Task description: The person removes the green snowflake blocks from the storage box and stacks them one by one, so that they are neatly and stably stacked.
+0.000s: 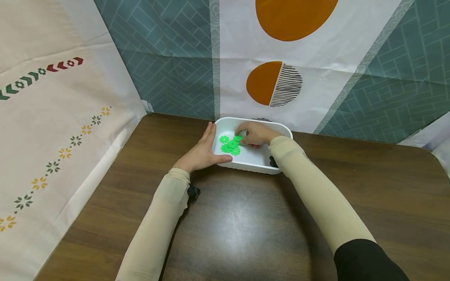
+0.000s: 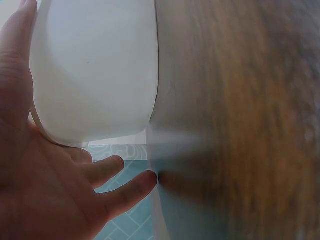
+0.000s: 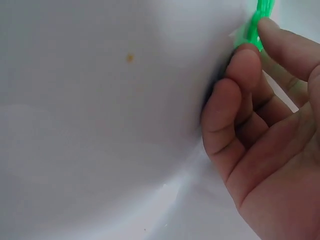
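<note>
A white plastic tub (image 1: 246,168) stands on the table against the back wall. Green flower-shaped discs (image 1: 230,146) lie overlapping in a small pile at the tub's left end. My left hand (image 1: 202,153) rests against that end, its thumb along the front rim and its fingers stretched out along the outer side. In the left wrist view, the tub's pale outer wall (image 2: 100,65) meets the palm. My right hand (image 1: 256,133) reaches into the tub over the pile. Its thumb and forefinger pinch at a green disc (image 3: 255,30), while the other fingers curl close to the tub floor (image 3: 100,125).
The brown wooden table (image 1: 225,218) spreads out in front of the tub and to both sides. A patterned cloth (image 1: 175,58) hangs right behind the tub, and a cream cloth (image 1: 70,117) borders the table's left edge. Black wrist cameras (image 1: 193,192) sit on both sleeves.
</note>
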Motion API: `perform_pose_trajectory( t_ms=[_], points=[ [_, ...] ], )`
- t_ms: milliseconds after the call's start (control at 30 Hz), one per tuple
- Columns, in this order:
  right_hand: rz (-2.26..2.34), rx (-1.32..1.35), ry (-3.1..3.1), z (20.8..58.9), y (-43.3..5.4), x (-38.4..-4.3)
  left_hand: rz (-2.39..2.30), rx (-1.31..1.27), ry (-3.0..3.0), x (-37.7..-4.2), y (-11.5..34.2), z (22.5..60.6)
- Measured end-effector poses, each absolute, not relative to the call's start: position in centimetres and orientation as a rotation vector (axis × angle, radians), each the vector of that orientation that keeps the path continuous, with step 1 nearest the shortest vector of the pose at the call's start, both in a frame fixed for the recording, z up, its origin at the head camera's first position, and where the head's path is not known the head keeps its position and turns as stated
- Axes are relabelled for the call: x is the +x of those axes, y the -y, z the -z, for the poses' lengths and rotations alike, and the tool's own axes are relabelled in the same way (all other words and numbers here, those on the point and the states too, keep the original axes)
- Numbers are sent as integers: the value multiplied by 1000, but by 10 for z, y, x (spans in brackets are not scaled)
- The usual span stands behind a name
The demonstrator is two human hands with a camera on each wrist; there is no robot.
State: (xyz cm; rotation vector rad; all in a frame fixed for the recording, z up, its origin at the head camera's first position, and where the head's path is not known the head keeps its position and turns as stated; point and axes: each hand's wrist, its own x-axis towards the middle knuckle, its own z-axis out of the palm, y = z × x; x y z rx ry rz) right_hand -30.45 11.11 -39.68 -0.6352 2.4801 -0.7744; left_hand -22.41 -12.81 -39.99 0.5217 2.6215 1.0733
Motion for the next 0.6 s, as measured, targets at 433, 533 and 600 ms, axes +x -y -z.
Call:
perform_pose_trajectory(
  t_ms=[433,533,600],
  points=[
    [743,-616,-2481,393,-110,-304,-1050,512,-2626,-224,129,397],
    [751,-596,-2479,392,-110,-302,-1054,505,-2622,-223,128,398],
    [778,-584,-2480,390,-111,-300,-1056,502,-2620,-223,128,399]
  ],
)
